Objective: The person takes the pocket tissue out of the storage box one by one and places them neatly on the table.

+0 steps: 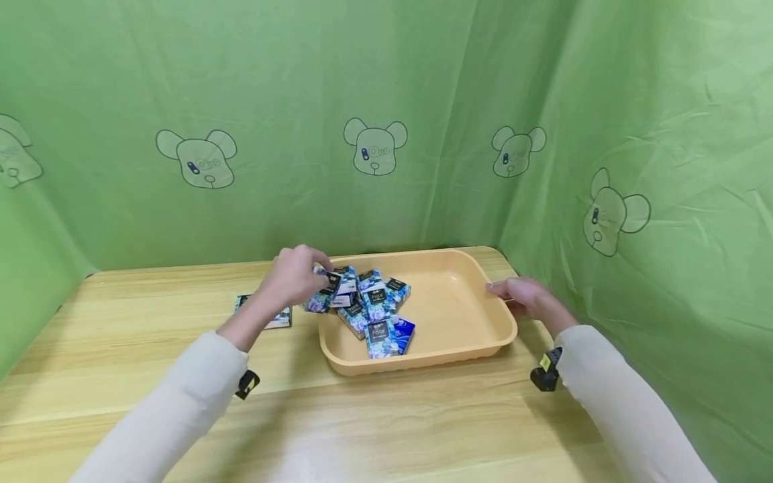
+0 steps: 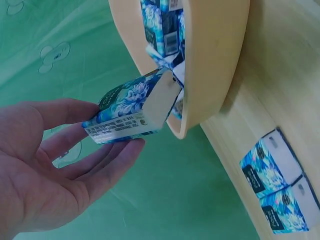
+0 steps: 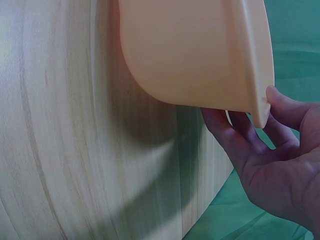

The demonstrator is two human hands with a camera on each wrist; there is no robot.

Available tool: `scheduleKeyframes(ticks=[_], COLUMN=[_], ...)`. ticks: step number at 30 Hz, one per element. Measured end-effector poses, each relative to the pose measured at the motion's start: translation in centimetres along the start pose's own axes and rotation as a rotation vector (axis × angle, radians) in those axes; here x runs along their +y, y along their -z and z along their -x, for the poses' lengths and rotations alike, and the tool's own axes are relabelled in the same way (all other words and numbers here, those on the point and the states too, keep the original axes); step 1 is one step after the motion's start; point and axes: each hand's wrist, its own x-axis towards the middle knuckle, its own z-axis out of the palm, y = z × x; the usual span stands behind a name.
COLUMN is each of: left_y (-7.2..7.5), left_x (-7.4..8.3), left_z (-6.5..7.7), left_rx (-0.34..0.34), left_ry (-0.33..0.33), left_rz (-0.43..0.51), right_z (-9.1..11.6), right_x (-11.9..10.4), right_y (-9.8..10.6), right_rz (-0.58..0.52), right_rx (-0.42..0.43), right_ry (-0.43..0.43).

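My left hand (image 1: 296, 276) pinches a blue floral tissue pack (image 2: 131, 106) between thumb and fingers, at the left rim of a peach plastic tray (image 1: 459, 295). In the left wrist view the pack is tilted, its white printed side showing. Several similar packs (image 1: 379, 305) lie heaped in the tray's left half, one with a plain blue face (image 1: 403, 333) turned up. On the right, my right hand (image 1: 524, 296) grips the tray's end rim, thumb on the edge and fingers beneath, as the right wrist view shows.
Two more tissue packs (image 2: 285, 185) lie side by side on the wooden table (image 1: 386, 422), left of the tray; in the head view the left forearm partly hides them. A green curtain (image 1: 290, 87) with bear outlines hangs behind the table and along its sides.
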Motion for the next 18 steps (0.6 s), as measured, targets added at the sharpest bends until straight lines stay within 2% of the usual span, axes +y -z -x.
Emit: scheduleKeyframes(ticks=[8, 18], left_y=[1.4, 3.2], left_x=[-1.1, -3.0], left_z=[0.0, 0.4], left_rx=[0.026, 0.070], left_ry=[0.017, 0.037], left_rz=[0.076, 0.072], right_z=[-0.1, -0.1], right_x=[0.0, 0.1], right_y=[-0.1, 0.0], right_rz=[-0.007, -0.011], right_rx=[0.026, 0.019], right_ry=[-0.016, -0.016])
